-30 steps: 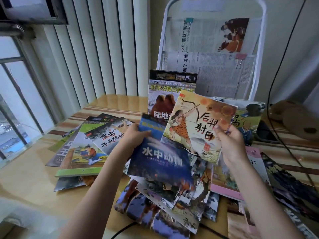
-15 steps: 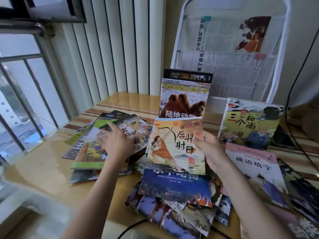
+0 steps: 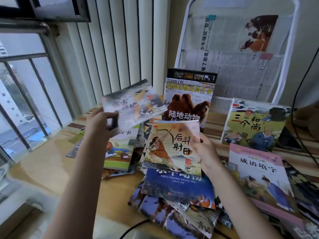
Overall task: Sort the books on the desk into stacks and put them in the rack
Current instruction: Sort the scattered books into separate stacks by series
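— Holding two books at once, aren't we? Our left hand [image 3: 101,121] is pinching a blurred book [image 3: 133,104] by its near corner, thumb on top and fingers curled beneath, lifting it clear of the left pile [image 3: 119,152].

— And our right hand [image 3: 205,152] is gripping the archer book [image 3: 172,147] by its right edge — thumb on the cover; how the fingers behind are lying we cannot tell. That book is tilting above the blue book [image 3: 177,185], which is lying on top of the middle heap.

— Where are the others sitting?

— The camel book [image 3: 188,100] is standing upright at the foot of the white rack [image 3: 291,49], and the monk book [image 3: 253,125] is leaning just beside it to the right. The pink book [image 3: 260,176] is lying flat on the desk [image 3: 39,166] at our right, overlapping darker books.

— And the rack itself?

— Newspapers [image 3: 236,54] are hanging in it, held by clips.
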